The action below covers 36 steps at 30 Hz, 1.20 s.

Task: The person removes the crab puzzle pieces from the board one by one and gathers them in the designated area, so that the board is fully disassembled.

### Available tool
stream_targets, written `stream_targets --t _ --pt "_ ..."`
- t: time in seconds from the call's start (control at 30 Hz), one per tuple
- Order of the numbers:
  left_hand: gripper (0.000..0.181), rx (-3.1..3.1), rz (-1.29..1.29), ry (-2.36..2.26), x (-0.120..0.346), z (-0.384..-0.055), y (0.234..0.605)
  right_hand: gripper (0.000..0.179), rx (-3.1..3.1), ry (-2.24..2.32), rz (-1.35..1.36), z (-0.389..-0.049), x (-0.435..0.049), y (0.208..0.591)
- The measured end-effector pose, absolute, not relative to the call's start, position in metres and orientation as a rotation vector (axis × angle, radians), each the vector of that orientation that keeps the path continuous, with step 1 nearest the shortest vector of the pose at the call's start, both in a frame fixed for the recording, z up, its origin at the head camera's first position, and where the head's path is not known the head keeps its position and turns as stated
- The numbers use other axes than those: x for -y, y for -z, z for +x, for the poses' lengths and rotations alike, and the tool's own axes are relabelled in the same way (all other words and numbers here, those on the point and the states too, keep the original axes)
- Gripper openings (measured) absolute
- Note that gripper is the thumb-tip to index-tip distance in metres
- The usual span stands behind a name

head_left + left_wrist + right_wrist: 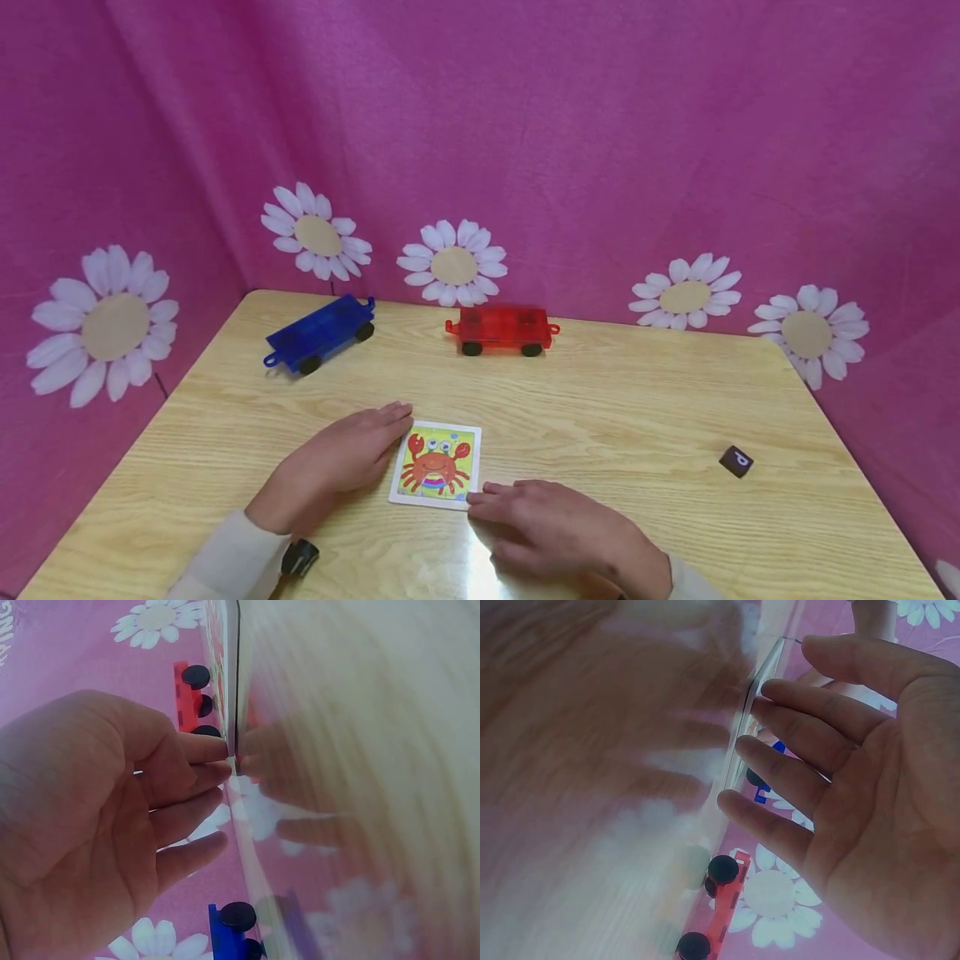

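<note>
A square crab picture (437,467) with a white border lies flat on the wooden table (600,392). My left hand (348,450) is at its left edge, fingers extended, the fingertips by its upper left corner. In the left wrist view the fingertips meet the table beside the thin edge of the crab picture (231,667). My right hand (558,527) has its fingertips at the lower right corner of the picture. The right wrist view shows its fingers spread and fairly straight. Neither hand grips anything.
A blue toy wagon (322,333) with black wheels stands at the back left, and a red toy wagon (502,327) at the back middle. A small dark tile (737,461) with a white letter lies at the right. Pink cloth (525,150) with daisies surrounds the table.
</note>
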<state>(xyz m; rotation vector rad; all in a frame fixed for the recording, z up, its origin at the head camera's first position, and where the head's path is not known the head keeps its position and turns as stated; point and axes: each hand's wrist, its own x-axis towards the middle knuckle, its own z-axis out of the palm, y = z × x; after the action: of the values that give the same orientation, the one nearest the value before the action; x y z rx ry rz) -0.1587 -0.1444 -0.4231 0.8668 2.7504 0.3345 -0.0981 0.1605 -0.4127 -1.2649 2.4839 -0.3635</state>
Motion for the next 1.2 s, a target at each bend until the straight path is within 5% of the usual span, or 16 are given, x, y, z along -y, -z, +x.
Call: stream_targets --t 0.47,0.77,1.2 --pt "0.052 -2.760 0.861 -0.371 0.145 -0.152 0.423 0.039 -2.440 0.702 -1.120 -0.109 -0.162 0.412" --pt "0.056 -2.662 1.074 -0.341 0.141 -0.122 0.418 0.031 -2.526 1.092 -0.876 -0.152 -0.161 0.410" --pt "0.055 -2.645 1.485 -0.250 0.122 -0.096 0.427 0.028 -2.282 1.227 -0.854 -0.204 -0.127 0.426"
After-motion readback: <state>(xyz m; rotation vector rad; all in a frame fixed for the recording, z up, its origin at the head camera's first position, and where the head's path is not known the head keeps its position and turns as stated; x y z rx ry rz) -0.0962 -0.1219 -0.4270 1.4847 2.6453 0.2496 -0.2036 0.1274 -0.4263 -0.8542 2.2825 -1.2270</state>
